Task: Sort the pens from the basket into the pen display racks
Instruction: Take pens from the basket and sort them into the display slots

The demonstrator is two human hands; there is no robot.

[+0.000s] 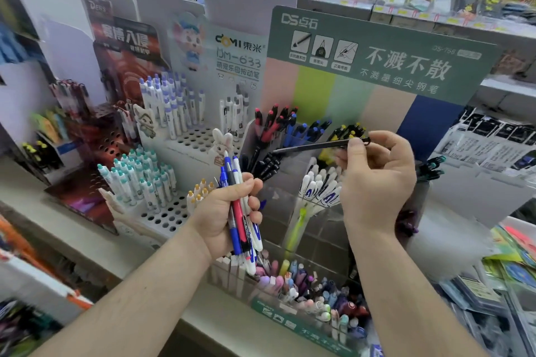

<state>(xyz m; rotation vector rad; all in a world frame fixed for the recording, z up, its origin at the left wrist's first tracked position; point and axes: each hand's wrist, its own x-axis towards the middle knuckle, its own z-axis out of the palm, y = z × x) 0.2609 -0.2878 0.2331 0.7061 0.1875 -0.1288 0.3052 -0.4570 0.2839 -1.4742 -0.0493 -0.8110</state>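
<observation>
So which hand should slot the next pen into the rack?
The right hand: it already pinches a single black pen just above the rack's black pens, while the left hand grips a bundle of pens.

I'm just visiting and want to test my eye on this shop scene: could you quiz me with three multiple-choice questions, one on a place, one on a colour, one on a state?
1. Where is the single dark pen?
A. lying in the bottom tray
B. held up by the right hand in front of the green display rack
C. standing in the white perforated rack

2. What colours show in the bundle of pens that the left hand grips?
A. blue, red and white
B. only yellow
C. only green

3. How does the dark pen lie?
A. upright, tip down
B. roughly level, pointing left
C. dropped on the counter

Answers:
1 B: fingers pinch its right end, above the compartments.
2 A: blue and red barrels and white ones show in the fist.
3 B: it runs almost level across the rack front.
</observation>
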